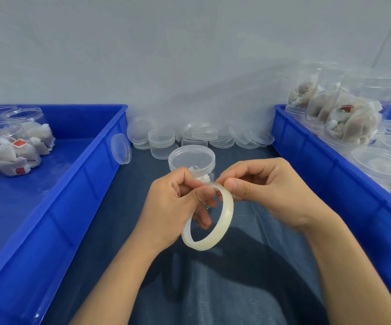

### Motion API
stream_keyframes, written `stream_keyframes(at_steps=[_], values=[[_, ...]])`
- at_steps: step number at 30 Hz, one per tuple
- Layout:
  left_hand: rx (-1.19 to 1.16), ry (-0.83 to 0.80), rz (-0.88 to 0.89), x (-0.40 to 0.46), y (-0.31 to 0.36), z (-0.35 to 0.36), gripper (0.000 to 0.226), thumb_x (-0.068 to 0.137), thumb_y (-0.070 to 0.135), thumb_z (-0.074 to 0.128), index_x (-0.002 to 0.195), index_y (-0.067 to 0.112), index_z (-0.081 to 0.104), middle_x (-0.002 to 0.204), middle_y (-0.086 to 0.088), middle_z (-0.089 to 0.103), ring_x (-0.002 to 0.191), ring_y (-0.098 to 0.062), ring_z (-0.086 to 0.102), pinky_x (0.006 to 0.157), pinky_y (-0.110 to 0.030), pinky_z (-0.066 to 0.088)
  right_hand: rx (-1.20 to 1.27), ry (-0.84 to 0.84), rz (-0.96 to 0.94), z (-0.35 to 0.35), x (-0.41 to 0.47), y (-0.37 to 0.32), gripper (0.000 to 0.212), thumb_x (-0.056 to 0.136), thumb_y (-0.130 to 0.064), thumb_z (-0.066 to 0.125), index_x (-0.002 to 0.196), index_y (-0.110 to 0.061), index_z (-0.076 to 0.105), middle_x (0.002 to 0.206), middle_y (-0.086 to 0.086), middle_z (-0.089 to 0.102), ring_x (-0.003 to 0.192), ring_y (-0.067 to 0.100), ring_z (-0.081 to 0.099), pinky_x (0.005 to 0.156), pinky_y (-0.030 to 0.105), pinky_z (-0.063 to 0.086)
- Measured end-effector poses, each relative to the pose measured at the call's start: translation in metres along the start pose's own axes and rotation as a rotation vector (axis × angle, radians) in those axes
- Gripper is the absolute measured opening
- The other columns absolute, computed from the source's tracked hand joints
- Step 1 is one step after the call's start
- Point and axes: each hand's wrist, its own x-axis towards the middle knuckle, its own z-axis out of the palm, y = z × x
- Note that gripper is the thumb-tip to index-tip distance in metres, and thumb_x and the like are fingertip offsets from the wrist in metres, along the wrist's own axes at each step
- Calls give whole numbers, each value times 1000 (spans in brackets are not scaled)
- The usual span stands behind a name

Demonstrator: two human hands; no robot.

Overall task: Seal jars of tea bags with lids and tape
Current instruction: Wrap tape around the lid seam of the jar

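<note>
A clear jar with tea bags and a lid on top (191, 160) stands upright on the dark cloth just beyond my hands. My left hand (173, 207) holds a roll of clear tape (209, 227) with fingers through its ring and the thumb on the top edge. My right hand (267, 186) pinches the tape at the roll's upper rim with thumb and forefinger. The lower part of the jar is hidden behind my hands.
A blue bin (91, 174) on the left holds jars of tea bags lying down. A second blue bin (307, 156) on the right holds more jars, some lidded. Several loose clear lids (199, 137) are heaped by the wall, one (121, 148) leaning on the left bin.
</note>
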Motion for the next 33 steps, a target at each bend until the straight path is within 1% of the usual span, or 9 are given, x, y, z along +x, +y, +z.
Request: stream_keyframes(at_steps=[3,7,9,12,16,21,24,28,33], values=[[18,-29,11,1,-1,-3,16,79,28,82,69,28,69,75,-15,78,48,-35,69,47,-32,55,7,-38,33,-2,-1,1,20,90,-10,74,102,5,77,100,21,78,95,30,77,84,30,61],[41,-55,14,1,-3,-5,16,78,27,83,70,28,68,76,-16,78,47,-33,69,48,-30,55,44,-95,66,-5,-1,1,15,89,-11,76,99,-1,80,102,20,78,97,28,77,85,30,61],[39,-79,-3,1,-3,-7,18,78,25,83,74,20,66,76,-16,78,46,-31,68,48,-31,55,39,-121,86,-6,-2,0,13,88,-12,77,98,-5,81,104,18,78,98,27,77,86,30,61],[44,-117,-28,1,-4,-10,32,79,24,82,84,2,60,76,-16,78,43,-24,61,45,-31,51,34,-144,113,-5,-3,-1,10,89,-9,76,96,-2,80,105,15,79,97,25,77,86,29,61],[62,-160,-75,1,-4,-13,27,85,13,80,84,-3,58,68,-10,75,41,-20,56,43,-28,49,-5,-158,124,0,-1,0,3,92,5,72,91,7,74,98,17,77,85,25,75,78,28,61],[38,-201,-115,-2,-1,-15,31,83,23,76,87,-2,57,60,-4,72,38,-18,52,40,-28,44,-58,-175,107,8,2,0,14,93,15,61,85,6,68,93,11,71,72,18,64,59,28,57],[38,-206,-137,-3,0,-15,35,83,23,75,90,-5,56,59,-3,71,37,-17,51,38,-27,43,-89,-187,121,12,3,1,11,91,1,61,83,-3,68,93,9,69,68,21,58,58,27,53],[37,-187,-148,-3,1,-16,35,83,21,75,90,-7,57,58,-4,71,36,-17,51,37,-26,43,-188,-202,136,14,4,2,12,92,-16,60,84,-7,64,94,22,62,63,24,54,66,31,48],[40,-174,-152,-3,2,-17,34,83,21,75,90,-8,59,56,-4,70,35,-17,51,37,-25,43,-293,-210,136,17,3,1,15,94,-24,57,85,-12,61,92,31,59,63,22,52,71,45,43]])
